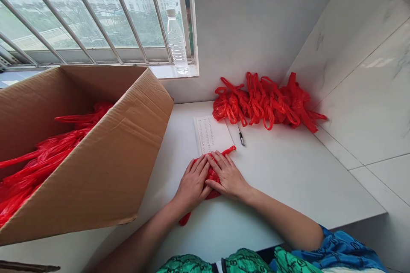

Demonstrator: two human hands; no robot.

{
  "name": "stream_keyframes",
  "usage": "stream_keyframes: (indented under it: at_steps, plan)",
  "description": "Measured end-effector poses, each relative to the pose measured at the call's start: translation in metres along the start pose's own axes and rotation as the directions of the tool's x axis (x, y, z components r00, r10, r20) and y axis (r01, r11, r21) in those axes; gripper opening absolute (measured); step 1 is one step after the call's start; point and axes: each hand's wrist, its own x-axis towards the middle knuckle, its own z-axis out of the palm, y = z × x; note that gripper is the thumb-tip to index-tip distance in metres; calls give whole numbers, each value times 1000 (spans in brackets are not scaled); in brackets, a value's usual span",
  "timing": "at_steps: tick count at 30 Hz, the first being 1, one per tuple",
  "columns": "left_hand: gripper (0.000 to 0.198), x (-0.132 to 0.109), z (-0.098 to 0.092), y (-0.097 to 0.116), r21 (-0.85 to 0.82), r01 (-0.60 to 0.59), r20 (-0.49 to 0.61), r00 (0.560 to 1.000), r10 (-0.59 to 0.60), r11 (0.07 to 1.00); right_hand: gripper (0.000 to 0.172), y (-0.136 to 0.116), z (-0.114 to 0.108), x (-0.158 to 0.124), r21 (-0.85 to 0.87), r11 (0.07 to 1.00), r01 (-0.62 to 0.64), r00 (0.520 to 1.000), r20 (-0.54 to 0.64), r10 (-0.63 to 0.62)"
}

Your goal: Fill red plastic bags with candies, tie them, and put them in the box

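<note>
A red plastic bag (212, 175) lies on the white table, mostly covered by both of my hands. My left hand (192, 182) rests flat on its left part, fingers stretched out and pointing away from me. From the right, my right hand (229, 175) presses on the bag with its fingers extended, the thumb close to my left hand. One end of the bag pokes out past my right fingertips, and another strip shows below my left wrist. Just beyond the bag lies a sheet of paper (214, 134) with printed rows, its lower edge close to my fingertips.
A cardboard box (128, 149) holding many red plastic bags (48, 158) stands at left. Tied red bags (265, 102) line the wall at the back right. A black pen (241, 138) lies beside the paper. A water bottle (177, 42) stands on the sill by the barred window.
</note>
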Motion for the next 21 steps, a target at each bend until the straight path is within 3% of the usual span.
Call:
stream_keyframes:
  at_steps: [21]
  plan:
    - [63, 2, 0, 1, 56, 13, 18, 1000, -14, 998, 79, 0, 2, 0, -2, 1000, 4, 1000, -8, -4]
